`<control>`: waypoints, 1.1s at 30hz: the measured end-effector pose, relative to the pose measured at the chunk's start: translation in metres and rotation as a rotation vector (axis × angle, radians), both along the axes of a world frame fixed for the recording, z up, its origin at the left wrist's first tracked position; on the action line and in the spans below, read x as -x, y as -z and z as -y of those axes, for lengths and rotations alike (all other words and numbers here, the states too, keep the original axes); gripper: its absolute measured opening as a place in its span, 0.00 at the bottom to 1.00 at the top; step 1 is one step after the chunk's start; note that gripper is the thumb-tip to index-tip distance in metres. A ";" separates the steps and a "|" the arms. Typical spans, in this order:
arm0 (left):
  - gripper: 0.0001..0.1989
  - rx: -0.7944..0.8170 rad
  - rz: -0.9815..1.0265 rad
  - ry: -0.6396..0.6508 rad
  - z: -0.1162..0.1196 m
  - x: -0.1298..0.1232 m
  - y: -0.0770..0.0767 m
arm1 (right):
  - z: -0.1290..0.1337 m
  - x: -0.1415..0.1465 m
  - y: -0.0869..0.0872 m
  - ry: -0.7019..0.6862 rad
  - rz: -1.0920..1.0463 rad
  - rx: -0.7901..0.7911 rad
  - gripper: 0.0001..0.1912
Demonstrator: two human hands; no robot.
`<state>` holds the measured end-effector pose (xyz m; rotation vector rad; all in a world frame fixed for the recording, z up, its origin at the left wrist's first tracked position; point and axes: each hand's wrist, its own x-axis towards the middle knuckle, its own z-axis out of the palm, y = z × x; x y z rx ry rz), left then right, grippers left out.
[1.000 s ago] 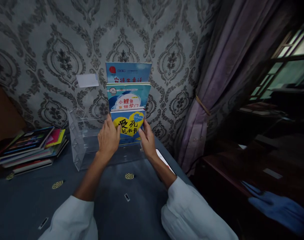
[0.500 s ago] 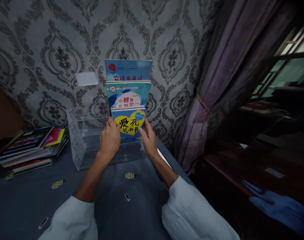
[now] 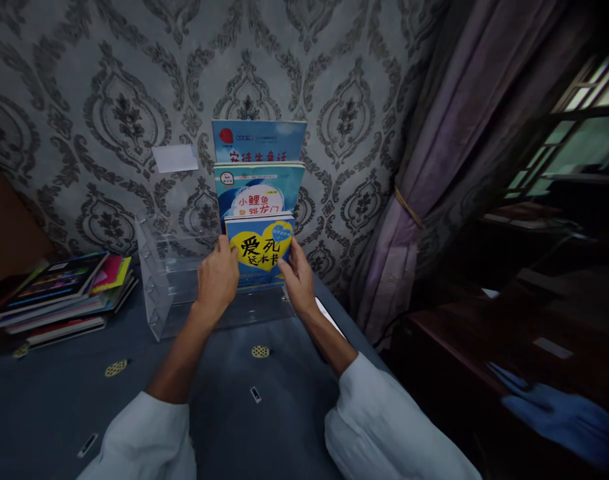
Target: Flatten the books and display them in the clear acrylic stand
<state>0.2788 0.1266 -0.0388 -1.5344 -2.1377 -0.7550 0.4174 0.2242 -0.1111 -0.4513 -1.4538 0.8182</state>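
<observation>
A blue book with a yellow heart [image 3: 258,250] stands upright at the front of a clear tiered rack [image 3: 184,293]. My left hand [image 3: 218,275] grips its left edge, fingers bent round it. On its right edge is my right hand [image 3: 298,277], thumb on the cover and fingers behind. Higher up at the back of the rack stand a teal book with red lettering [image 3: 259,190] and a taller blue book [image 3: 259,140]. The lower edge of the heart book is in the rack's front tier.
A pile of books [image 3: 64,293] lies at the left on the blue-covered table [image 3: 224,440]. A phone [image 3: 330,317] is by my right wrist. Behind are a patterned wall and a tied curtain [image 3: 409,200]. A blue glove [image 3: 559,413] lies far right.
My left hand has shifted very slightly down and left along the book's edge. The books and rack look otherwise the same.
</observation>
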 end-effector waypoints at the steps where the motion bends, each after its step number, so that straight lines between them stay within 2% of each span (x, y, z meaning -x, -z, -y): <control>1: 0.08 0.002 0.002 0.005 0.000 0.001 0.000 | 0.000 0.000 0.000 -0.005 0.000 -0.003 0.32; 11: 0.06 -0.026 0.075 0.075 -0.002 0.005 0.002 | 0.000 -0.002 -0.001 -0.018 -0.016 0.007 0.31; 16: 0.11 -0.024 0.096 0.093 -0.003 0.004 0.003 | 0.000 -0.003 -0.002 -0.005 -0.009 0.007 0.30; 33: 0.11 -0.008 0.078 0.063 -0.003 0.002 0.002 | 0.008 -0.003 -0.007 0.004 -0.006 -0.014 0.28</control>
